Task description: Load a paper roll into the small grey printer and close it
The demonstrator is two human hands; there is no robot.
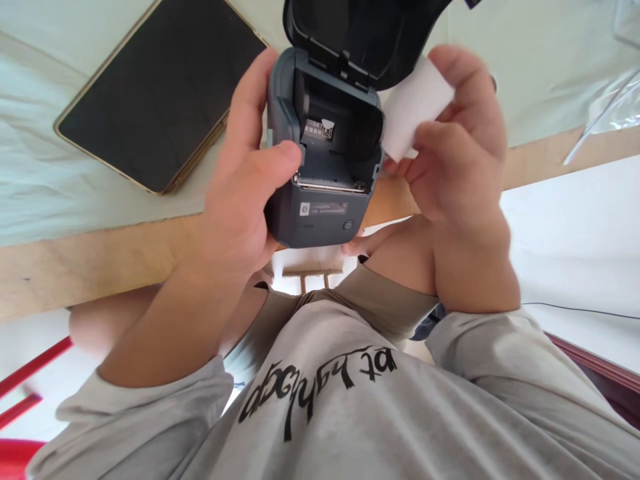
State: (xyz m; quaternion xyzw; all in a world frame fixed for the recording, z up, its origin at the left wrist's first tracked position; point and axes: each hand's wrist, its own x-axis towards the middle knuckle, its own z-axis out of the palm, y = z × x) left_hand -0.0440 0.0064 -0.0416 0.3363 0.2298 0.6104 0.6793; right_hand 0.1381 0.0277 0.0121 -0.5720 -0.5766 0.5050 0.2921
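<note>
A grey shirt [320, 413] with black lettering is closest, below the printer, and olive-brown shorts [390, 293] show between it and the printer. The printer [313, 223], dark grey and boxy, is held up in front of the lap. The left hand [240, 180] grips it along its left side, with the thumb over the front left corner of the hollow and the fingers around the outer wall. A round button [349, 226] sits low on the printer's front face, to the right of a small printed sticker [323, 209]. Its black lid [360, 33] is swung up and back, baring the hollow, where another printed label [319, 128] shows.

Just beside the printer's right wall, the right hand [460, 140] pinches white paper [417, 110] between thumb and fingers; whether paper and printer touch is hard to tell. Beyond the printer lies the bench [100, 263], wooden at the edge and covered by a pale green cloth [45, 180]. On it, left of the printer, lies a black tablet [160, 87] with a gold rim; well to the printer's right is clear plastic [617, 107].
</note>
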